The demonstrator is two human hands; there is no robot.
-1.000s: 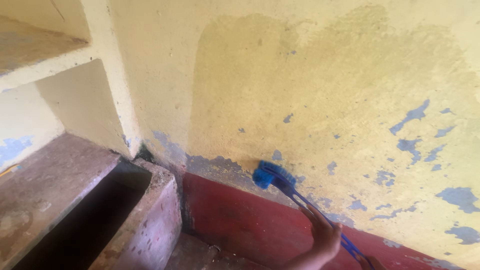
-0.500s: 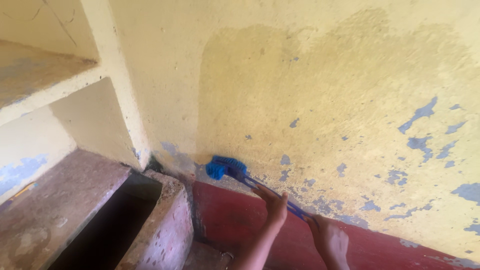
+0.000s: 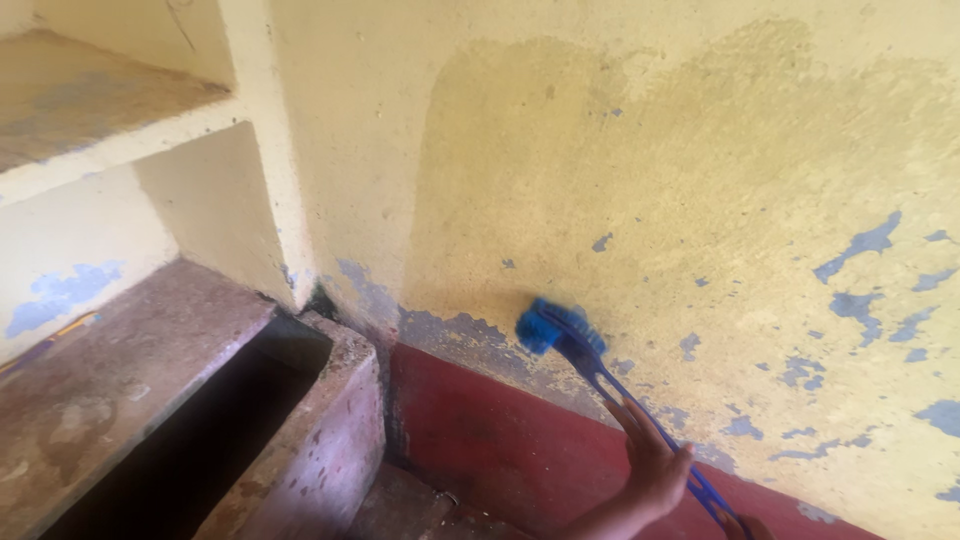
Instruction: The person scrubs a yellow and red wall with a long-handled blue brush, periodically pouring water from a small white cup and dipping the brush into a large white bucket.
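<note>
Low and right of centre, the left hand (image 3: 655,465) grips the blue brush (image 3: 560,328) mid-handle; the right hand (image 3: 745,525), barely visible at the bottom edge, seems clenched on its end. It looks light, stiff-handled, with springy bristles against the yellow wall (image 3: 650,180).

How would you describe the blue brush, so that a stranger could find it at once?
Look at the yellow wall with patches of peeled blue paint, just above its red base band. The brush presses against the wall there, right of the stone trough. It alone is bright blue with a long handle, gripped by the left hand.
</note>
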